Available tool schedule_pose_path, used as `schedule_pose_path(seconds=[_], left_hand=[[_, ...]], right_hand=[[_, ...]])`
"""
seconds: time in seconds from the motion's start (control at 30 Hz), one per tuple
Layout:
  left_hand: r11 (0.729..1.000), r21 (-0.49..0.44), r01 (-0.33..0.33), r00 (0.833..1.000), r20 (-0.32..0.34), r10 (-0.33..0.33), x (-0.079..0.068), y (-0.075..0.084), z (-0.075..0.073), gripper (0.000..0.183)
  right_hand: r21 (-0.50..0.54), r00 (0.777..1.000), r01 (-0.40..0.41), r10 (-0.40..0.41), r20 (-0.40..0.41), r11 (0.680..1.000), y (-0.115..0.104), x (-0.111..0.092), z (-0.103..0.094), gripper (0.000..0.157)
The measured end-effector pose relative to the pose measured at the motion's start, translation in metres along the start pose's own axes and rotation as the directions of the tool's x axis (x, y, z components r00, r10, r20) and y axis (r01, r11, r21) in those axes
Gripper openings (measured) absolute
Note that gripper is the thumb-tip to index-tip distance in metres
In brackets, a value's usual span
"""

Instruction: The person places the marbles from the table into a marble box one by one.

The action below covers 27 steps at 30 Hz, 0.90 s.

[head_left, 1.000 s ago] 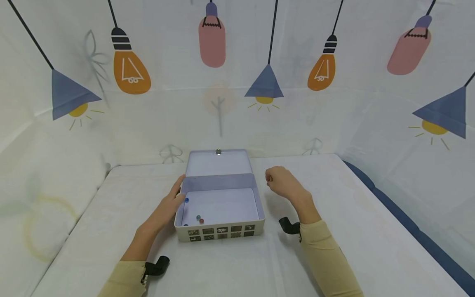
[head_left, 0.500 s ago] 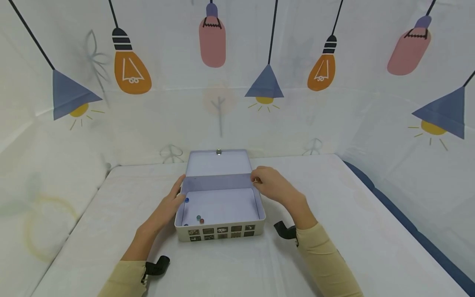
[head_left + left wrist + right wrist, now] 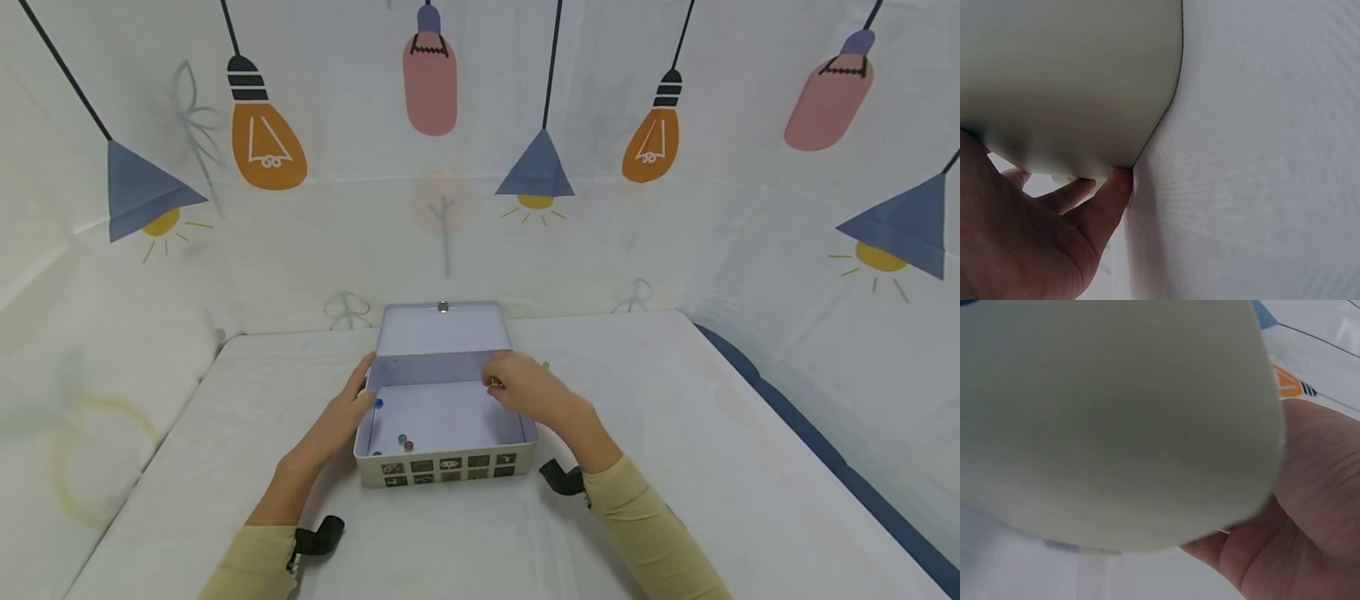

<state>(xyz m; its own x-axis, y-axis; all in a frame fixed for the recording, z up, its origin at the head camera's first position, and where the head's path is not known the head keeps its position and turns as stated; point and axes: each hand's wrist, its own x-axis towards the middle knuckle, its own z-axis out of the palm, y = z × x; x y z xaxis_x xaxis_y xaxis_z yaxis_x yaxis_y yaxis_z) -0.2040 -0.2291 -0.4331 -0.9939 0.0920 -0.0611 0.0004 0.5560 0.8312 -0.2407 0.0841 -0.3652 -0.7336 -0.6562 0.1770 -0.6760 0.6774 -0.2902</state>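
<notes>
A pale tin box (image 3: 450, 479) stands with its hinged lid (image 3: 444, 331) raised at the back. My left hand (image 3: 341, 421) holds the box at its left side, thumb over the rim and fingers outside near the back corner. In the left wrist view the fingertips (image 3: 1124, 178) touch the outer wall. My right hand (image 3: 528, 387) is over the box's right rim, its fingertips pinching a small glinting thing, likely a marble (image 3: 495, 382), mostly hidden. Inside lie a blue marble (image 3: 378, 403), a teal marble (image 3: 402, 439) and a reddish marble (image 3: 408, 446), with another at the front left corner.
A green marble (image 3: 546, 365) lies on the white-covered table (image 3: 457, 542) behind my right hand. Fabric printed with lamps (image 3: 535, 167) hangs at the back. Black mounts (image 3: 318, 536) are strapped to both wrists.
My right hand has moved left from the table to above the box's right side, uncovering the green marble on the table. My left hand and the box have stayed in place.
</notes>
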Motion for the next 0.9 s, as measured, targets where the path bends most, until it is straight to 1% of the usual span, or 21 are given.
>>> schedule_pose_path(seconds=[0.2, 0.3, 0.47, 0.7, 0.9], left_hand=[[1.000, -0.006, 0.001, 1.000, 0.001, -0.001, 0.000, 0.001, -0.001, 0.070], [1.000, -0.011, -0.004, 1.000, 0.001, 0.004, 0.000, 0.000, 0.000, 0.069], [1.000, 0.001, 0.010, 1.000, 0.009, -0.010, 0.001, 0.001, 0.000, 0.069], [1.000, 0.007, 0.017, 1.000, 0.009, -0.017, 0.000, 0.002, 0.000, 0.069], [1.000, 0.013, 0.008, 1.000, 0.004, -0.008, 0.000, 0.001, 0.000, 0.070]], right_hand=[[-0.042, 0.998, 0.023, -0.020, 0.062, 0.999, -0.007, 0.005, 0.011, 0.012], [-0.045, 0.996, 0.040, -0.036, 0.080, 0.998, -0.010, 0.005, 0.015, 0.012], [-0.053, 0.992, 0.085, -0.080, 0.098, 0.995, -0.012, 0.005, 0.022, 0.009], [-0.080, 0.989, 0.076, -0.065, 0.132, 0.994, -0.014, 0.006, 0.035, 0.008], [-0.081, 0.984, 0.091, -0.077, 0.162, 0.993, -0.017, 0.009, 0.043, 0.007]])
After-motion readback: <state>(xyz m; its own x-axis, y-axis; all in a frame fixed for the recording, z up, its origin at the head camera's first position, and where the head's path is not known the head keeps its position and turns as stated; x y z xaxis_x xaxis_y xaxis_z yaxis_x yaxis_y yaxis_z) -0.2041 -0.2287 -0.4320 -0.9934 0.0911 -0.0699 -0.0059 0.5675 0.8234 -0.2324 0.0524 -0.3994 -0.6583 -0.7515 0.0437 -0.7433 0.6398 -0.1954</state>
